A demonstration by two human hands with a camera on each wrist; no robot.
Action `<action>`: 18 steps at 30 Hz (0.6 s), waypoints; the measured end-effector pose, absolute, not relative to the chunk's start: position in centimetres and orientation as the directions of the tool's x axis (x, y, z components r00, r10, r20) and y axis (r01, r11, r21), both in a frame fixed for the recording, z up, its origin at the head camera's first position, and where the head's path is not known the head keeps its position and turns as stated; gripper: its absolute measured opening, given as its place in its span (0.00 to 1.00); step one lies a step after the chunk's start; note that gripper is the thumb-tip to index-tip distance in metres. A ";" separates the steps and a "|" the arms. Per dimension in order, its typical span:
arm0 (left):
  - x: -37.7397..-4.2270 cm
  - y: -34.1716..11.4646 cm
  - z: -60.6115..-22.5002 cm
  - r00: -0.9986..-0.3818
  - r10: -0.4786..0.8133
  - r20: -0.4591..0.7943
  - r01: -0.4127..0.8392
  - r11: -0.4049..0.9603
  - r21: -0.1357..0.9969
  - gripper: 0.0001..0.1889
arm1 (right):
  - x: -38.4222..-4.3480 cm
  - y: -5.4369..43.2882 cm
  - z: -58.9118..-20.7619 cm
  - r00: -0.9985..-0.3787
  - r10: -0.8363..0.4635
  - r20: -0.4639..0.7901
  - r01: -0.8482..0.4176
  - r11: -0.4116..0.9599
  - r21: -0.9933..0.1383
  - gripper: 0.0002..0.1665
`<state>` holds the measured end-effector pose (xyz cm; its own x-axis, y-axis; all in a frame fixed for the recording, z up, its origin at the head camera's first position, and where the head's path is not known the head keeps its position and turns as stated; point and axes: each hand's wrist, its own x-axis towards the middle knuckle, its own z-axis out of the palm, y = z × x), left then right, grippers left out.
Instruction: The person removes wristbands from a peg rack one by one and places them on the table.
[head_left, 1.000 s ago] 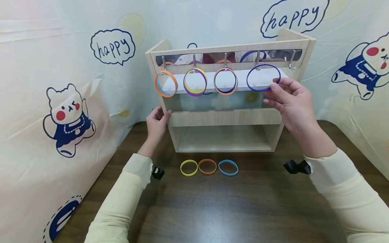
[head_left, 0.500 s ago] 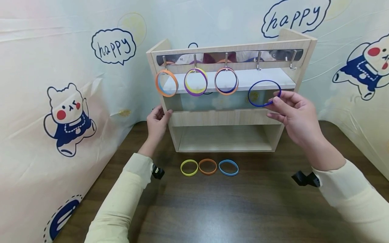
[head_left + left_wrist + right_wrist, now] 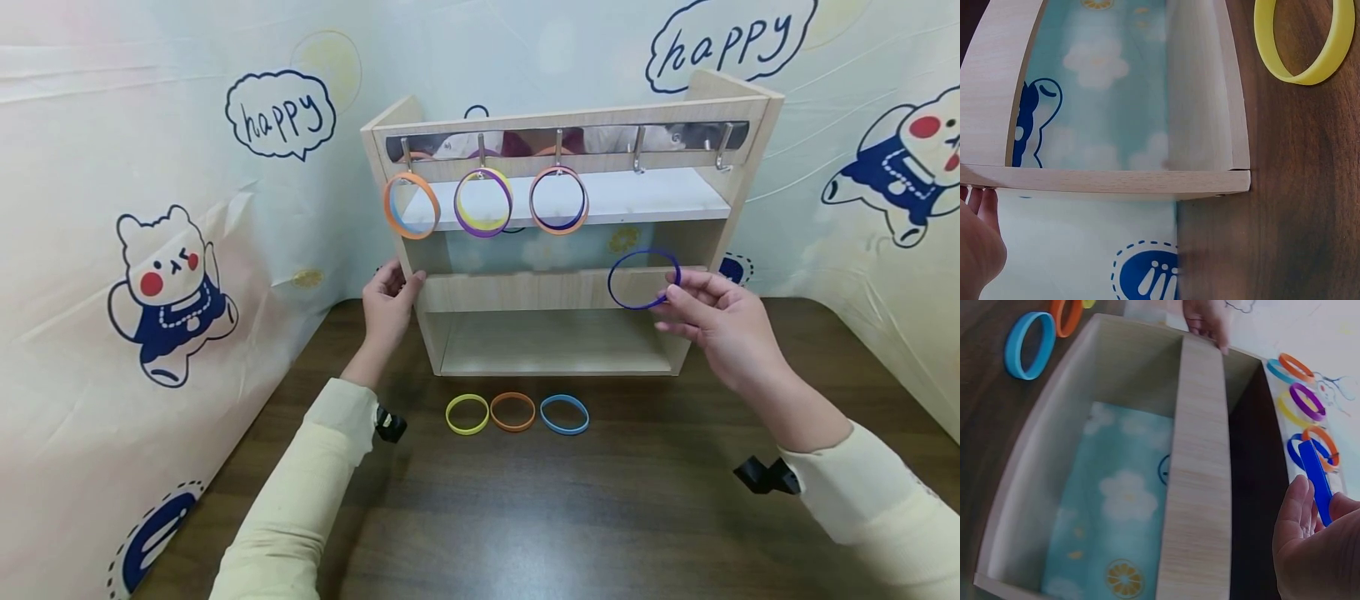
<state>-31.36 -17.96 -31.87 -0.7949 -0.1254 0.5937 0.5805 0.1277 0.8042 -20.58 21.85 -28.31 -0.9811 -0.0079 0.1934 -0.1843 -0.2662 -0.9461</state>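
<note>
My right hand (image 3: 738,333) pinches a dark blue wristband (image 3: 637,308) between thumb and fingers, in front of the shelf's middle board. The band shows edge-on in the right wrist view. At the wooden shelf's (image 3: 555,292) left side panel, my left hand (image 3: 386,308) grips the edge, thumb at the front and fingers on the outer face. Pairs of wristbands hang from three hooks: orange with light blue (image 3: 392,208), purple with yellow (image 3: 457,212), orange with dark blue (image 3: 577,221). A yellow (image 3: 467,432), an orange (image 3: 513,429) and a light blue wristband (image 3: 565,432) lie on the table.
A metal strip (image 3: 607,143) with several hooks runs along the shelf's top front. Two more hooks, a fourth (image 3: 638,150) and a fifth (image 3: 722,154), sit at its right. The brown table (image 3: 525,517) extends in front; a printed cloth (image 3: 172,100) surrounds it.
My right hand has drawn the dark blue wristband off the fourth hook area and lowered it to the middle board. The left hand stays on the side panel.
</note>
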 end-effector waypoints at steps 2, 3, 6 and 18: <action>-31.4 -17.9 -31.9 -0.793 -0.125 0.596 0.583 0.127 0.802 0.18 | -20.6 22.1 -28.7 -0.983 -0.020 0.180 -0.169 -0.261 -0.951 0.12; -31.4 -17.9 -31.9 -0.792 -0.123 0.599 0.586 0.126 0.801 0.19 | -20.6 22.2 -28.9 -0.984 -0.028 0.175 -0.162 -0.258 -0.953 0.12; -31.5 -17.9 -31.9 -0.788 -0.121 0.604 0.592 0.125 0.797 0.19 | -20.7 22.4 -29.4 -0.984 -0.047 0.171 -0.153 -0.262 -0.953 0.12; -31.4 -18.0 -31.9 -0.790 -0.117 0.602 0.589 0.130 0.798 0.18 | -20.6 22.7 -32.1 -0.992 -0.068 0.105 -0.089 -0.207 -0.974 0.15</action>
<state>-31.44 -18.00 -31.89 -0.7898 -0.1173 0.6021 0.5888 0.1301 0.7977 -20.65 22.65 -32.08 -0.9922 -0.0679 0.1047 -0.0886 -0.2068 -0.9744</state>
